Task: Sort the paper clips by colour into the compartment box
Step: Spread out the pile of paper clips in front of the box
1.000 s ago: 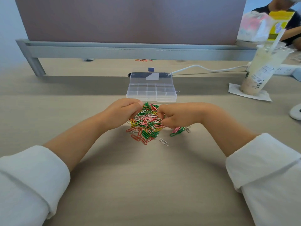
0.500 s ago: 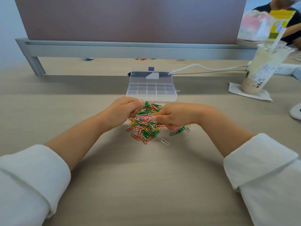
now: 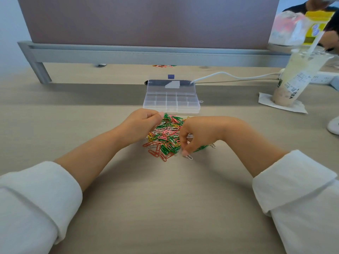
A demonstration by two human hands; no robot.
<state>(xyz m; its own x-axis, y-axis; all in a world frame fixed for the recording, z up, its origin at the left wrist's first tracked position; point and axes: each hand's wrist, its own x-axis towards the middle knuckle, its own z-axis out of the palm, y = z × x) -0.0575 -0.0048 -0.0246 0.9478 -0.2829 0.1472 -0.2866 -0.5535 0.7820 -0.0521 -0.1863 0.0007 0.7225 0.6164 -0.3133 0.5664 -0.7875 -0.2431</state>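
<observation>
Pale wood-grain desk (image 3: 165,198), matte. Grey metal rail (image 3: 128,54) and mauve partition panel (image 3: 146,19) along its far edge.

My left fingers (image 3: 154,117) are curled in, thumb to forefinger, at the heap's upper-left rim; whether they hold anything, I cannot tell.

Between my two sets of fingers lie the paper clips (image 3: 166,136), a tangled heap of glossy green, red, pink, yellow and white wire loops.

The compartment box (image 3: 171,105) is clear plastic, lid back, just beyond my fingers.

My right fingers (image 3: 183,140) are bent downward, one tip touching a lone silver clip (image 3: 189,157); grip unclear.

Well to their right is a cloudy plastic drink cup (image 3: 297,77).
</observation>
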